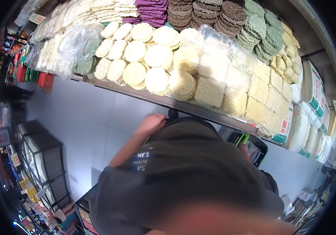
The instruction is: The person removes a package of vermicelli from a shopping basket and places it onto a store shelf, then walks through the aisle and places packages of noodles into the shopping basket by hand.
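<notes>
My left hand [154,120] hangs beside my waist, near the hem of my dark shirt. Its fingers look curled, with nothing visible in them. My right hand [244,148] grips the green handle [244,138] of a black shopping basket [258,153], which hangs at my right side, partly hidden by my body and the display edge. In front of me is a display of dried noodle cakes: round pale yellow ones [158,56], square yellow ones [209,91], and purple [151,11], brown [181,13] and green [251,27] stacks. A clear plastic bag [226,53] lies over some cakes.
The display's wooden front edge [168,102] runs across in front of my waist. White packages [298,124] are stacked at its right end. Another clear plastic bag [76,43] covers goods at the left. A black-framed rack [46,164] stands on the pale floor [86,117] to my left.
</notes>
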`<action>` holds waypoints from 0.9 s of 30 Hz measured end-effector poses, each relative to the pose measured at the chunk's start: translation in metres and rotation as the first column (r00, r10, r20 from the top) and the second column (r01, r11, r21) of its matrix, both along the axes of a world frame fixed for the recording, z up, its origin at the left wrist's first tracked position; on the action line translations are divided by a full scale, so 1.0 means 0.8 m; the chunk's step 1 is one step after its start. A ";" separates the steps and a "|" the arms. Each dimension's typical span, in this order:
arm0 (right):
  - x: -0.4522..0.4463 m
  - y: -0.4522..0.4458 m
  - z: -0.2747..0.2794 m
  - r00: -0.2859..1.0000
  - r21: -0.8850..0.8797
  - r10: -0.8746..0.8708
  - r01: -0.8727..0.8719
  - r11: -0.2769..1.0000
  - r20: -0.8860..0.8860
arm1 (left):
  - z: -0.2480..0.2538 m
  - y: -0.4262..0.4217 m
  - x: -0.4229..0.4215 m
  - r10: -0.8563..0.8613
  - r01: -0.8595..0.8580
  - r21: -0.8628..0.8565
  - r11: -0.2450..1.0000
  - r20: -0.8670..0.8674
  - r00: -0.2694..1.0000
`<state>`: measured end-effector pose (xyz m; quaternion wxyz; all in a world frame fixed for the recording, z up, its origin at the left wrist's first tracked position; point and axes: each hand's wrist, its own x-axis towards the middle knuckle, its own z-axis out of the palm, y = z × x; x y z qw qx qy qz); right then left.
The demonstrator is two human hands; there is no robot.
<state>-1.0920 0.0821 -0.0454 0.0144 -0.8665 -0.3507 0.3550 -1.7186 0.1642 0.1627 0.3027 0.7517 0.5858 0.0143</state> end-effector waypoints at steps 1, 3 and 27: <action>0.006 -0.001 0.000 0.988 -0.030 0.146 -0.145 0.989 0.052 | 0.002 -0.002 0.006 0.006 -0.006 0.006 1.000 -0.004 1.000; 0.022 -0.005 -0.006 0.890 -0.093 0.423 -0.413 0.906 0.169 | 0.004 -0.007 0.018 0.022 -0.022 0.020 1.000 0.003 1.000; 0.027 -0.010 -0.008 0.853 0.294 0.442 -0.363 0.884 -0.278 | 0.004 -0.037 0.175 -0.140 0.144 0.087 0.986 -0.049 0.989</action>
